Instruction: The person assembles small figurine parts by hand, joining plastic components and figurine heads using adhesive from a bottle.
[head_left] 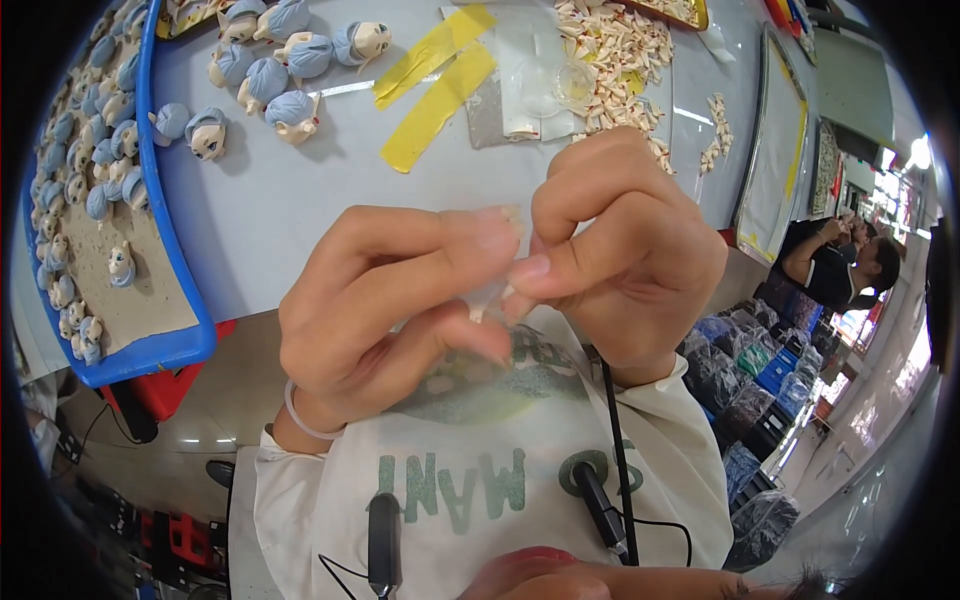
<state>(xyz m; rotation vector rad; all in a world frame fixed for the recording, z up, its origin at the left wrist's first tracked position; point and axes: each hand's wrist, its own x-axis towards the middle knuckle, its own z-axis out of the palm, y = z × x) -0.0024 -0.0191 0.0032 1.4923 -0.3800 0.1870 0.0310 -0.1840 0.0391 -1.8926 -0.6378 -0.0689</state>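
Note:
Both my hands meet in front of my chest, above the near edge of the table. My left hand (pixel 375 300) is curled closed, with a tiny cream plastic part (pixel 477 313) showing between its fingers and thumb. My right hand (pixel 640 245) is pinched, thumb against forefinger, its tips almost touching the left fingers. Whatever sits in the right pinch is mostly covered by the fingertips. On the table beyond lie several doll-like figure heads (pixel 208 138) with pale faces and blue-grey hair or hoods. A heap of small cream pointed parts (pixel 615 75) with red marks lies behind my right hand.
At the left stands a blue-rimmed tray (pixel 205 345) holding many such heads. Yellow tape strips (pixel 440 115) cross the grey tabletop (pixel 300 185). A small clear round dish (pixel 574 82) stands by the heap. Bagged crates (pixel 775 365) and another person (pixel 845 265) are at the right.

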